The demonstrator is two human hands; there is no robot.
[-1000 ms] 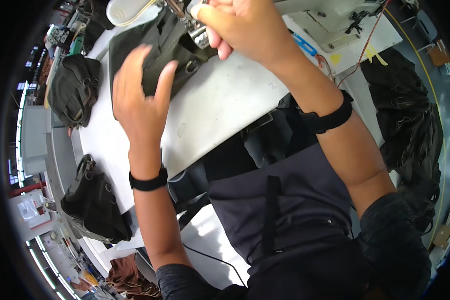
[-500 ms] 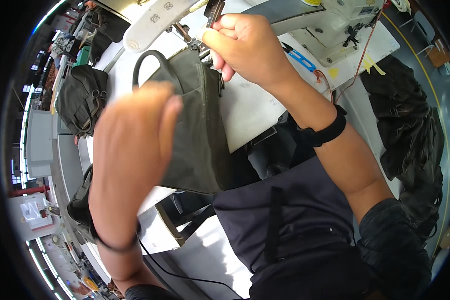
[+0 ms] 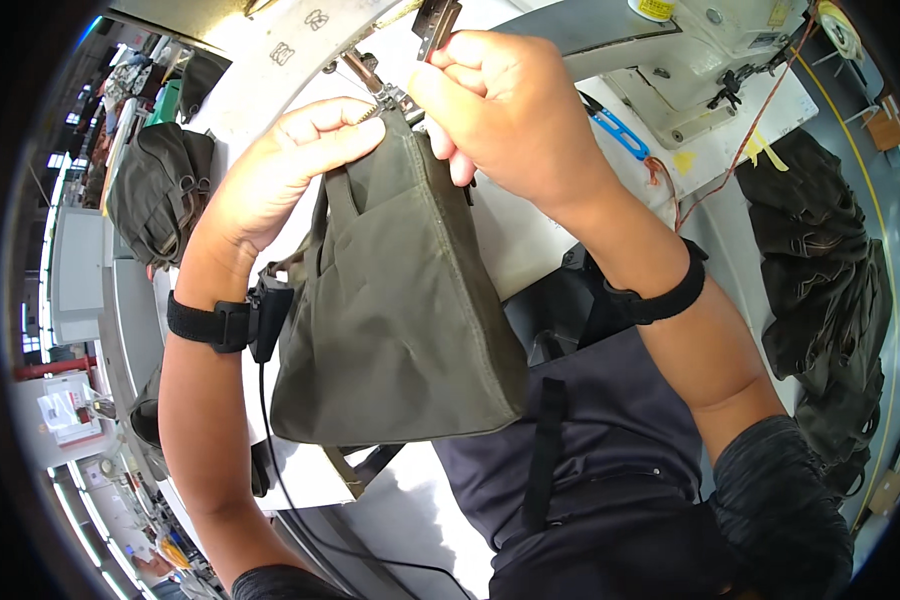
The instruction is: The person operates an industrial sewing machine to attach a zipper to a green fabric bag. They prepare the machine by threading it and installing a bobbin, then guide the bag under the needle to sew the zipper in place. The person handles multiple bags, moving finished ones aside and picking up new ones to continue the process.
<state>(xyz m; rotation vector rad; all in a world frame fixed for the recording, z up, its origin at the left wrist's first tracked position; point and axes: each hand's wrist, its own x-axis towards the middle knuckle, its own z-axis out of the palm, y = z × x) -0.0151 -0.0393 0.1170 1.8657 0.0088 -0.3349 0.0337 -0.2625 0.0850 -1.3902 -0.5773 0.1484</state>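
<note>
An olive fabric bag (image 3: 400,290) hangs from the machine bed down toward my lap, its narrow top corner under the sewing machine's presser foot (image 3: 392,98). My left hand (image 3: 295,150) pinches the bag's top edge just left of the foot, thumb on top, near a strip of zipper teeth (image 3: 367,114). Right of the foot, my right hand (image 3: 500,105) is closed, its curled fingertips against a dark metal piece (image 3: 437,28). Whatever lies inside those fingers is hidden.
Blue-handled thread snips (image 3: 618,130) lie on the white table right of my right hand. Another olive bag (image 3: 160,185) stands at the left. Dark olive fabric pieces (image 3: 815,290) are heaped at the right. A reddish cord (image 3: 735,150) runs down past the machine.
My left hand has come forward from above the bag and taken hold of its top edge. The bag's body has swung left and spread flatter. My right hand stays by the foot.
</note>
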